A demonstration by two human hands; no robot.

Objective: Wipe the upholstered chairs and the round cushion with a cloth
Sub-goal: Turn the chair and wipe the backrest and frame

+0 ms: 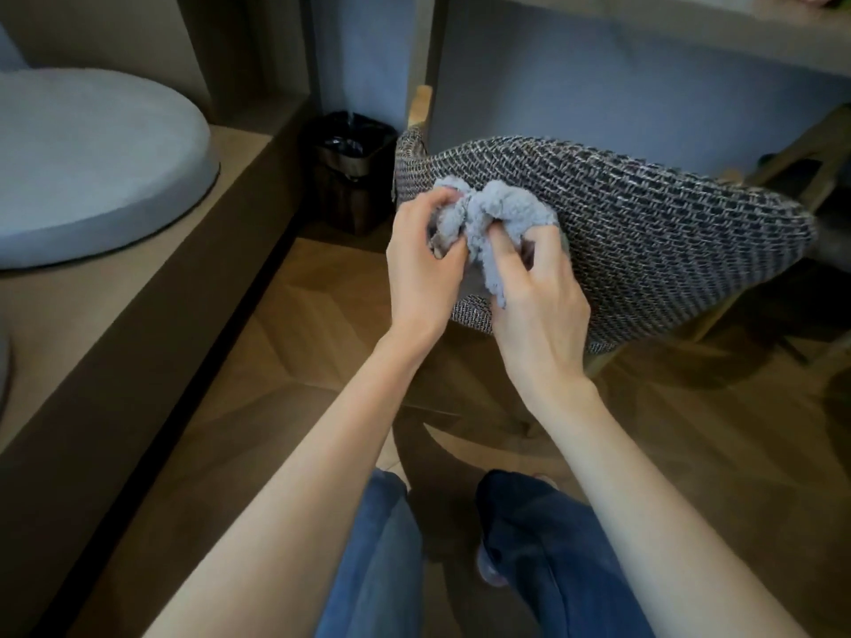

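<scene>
A fluffy grey-blue cloth (pixel 499 207) is bunched between both my hands, in front of the backrest of an upholstered chair (pixel 667 232) covered in dark woven fabric with pale flecks. My left hand (pixel 421 264) grips the cloth's left end with curled fingers. My right hand (pixel 536 297) pinches its right part, fingers dug into the pile. The cloth touches the chair's back near its left edge. A round grey-blue cushion (pixel 92 168) lies on a low brown platform (pixel 138 315) at the left.
A black bin with a plastic liner (pixel 352 168) stands in the corner behind the chair. A desk (pixel 690 39) rises behind the chair. Wooden chair legs (pixel 718 315) slant to the floor at right. My legs in jeans (pixel 460 568) stand on the parquet.
</scene>
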